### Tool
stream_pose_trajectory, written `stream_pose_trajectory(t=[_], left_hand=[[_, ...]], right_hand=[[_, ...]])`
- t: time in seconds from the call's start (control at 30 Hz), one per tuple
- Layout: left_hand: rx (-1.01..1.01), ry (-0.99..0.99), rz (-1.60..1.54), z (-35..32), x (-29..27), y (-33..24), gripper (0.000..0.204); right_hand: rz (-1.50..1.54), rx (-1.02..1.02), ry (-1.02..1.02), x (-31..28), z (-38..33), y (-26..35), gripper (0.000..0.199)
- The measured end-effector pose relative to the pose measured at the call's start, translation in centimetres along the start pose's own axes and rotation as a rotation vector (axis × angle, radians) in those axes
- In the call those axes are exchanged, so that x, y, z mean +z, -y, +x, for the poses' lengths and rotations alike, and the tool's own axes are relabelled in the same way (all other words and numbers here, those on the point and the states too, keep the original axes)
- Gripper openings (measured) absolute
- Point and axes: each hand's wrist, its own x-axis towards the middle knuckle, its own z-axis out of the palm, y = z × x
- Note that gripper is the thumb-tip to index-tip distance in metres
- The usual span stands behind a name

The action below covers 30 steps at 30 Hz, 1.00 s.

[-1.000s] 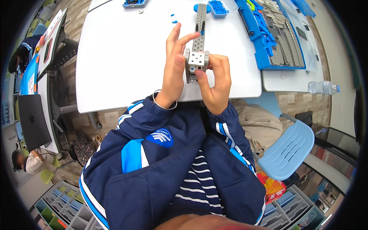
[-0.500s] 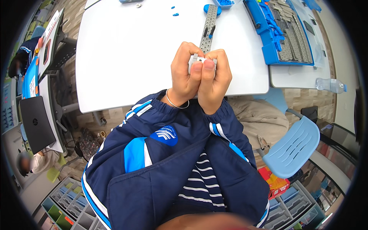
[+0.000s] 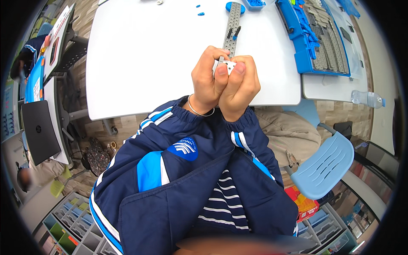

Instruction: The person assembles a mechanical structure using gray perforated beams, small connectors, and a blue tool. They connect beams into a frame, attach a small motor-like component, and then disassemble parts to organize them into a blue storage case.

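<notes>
My left hand (image 3: 206, 78) and my right hand (image 3: 241, 87) are pressed together just over the table's near edge. Between their fingertips they grip a small white building piece with round holes (image 3: 230, 65). Both thumbs lie on its near side, and the curled fingers hide most of it. Just beyond the hands lies a long grey perforated beam (image 3: 233, 23), which carries black pins and a bit of blue. A blue round part (image 3: 241, 8) shows at the beam's far end.
The white table (image 3: 140, 63) has small blue pieces (image 3: 201, 14) on it. A blue case (image 3: 302, 59) of grey beams and blue parts stands at right, near a plastic bottle (image 3: 366, 98). A light blue chair (image 3: 325, 165) is at lower right; a laptop (image 3: 40, 131) is at left.
The white piece has tilted between my fingers, so more of its holed face shows. Both hands have stayed together and shifted slightly right in the view.
</notes>
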Motion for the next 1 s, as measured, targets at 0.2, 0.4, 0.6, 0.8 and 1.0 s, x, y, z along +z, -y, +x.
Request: stream_pose_trajectory(t=[0.2, 0.4, 0.6, 0.8, 1.0], left_hand=[[-0.018, -0.039, -0.005, -0.1, 0.3, 0.2, 0.043], [0.004, -0.089, 0.022, -0.1, 0.7, 0.3, 0.045], [-0.02, -0.11, 0.049, -0.1, 0.7, -0.1, 0.047], [-0.086, -0.088, 0.064, -0.2, 0.3, -0.4, 0.046], [-0.109, -0.072, 0.069, -0.2, 0.5, -0.8, 0.041]], right_hand=[[-0.018, 0.054, -0.033, 0.3, -0.1, 0.3, 0.029], [-0.01, 0.069, -0.074, 0.5, -0.1, 0.2, 0.031], [0.112, 0.11, -0.102, 0.8, -0.2, -0.1, 0.034], [0.361, 0.149, -0.115, 1.4, -0.6, -0.7, 0.035], [0.356, 0.191, -0.005, 0.6, -0.1, -1.2, 0.042]])
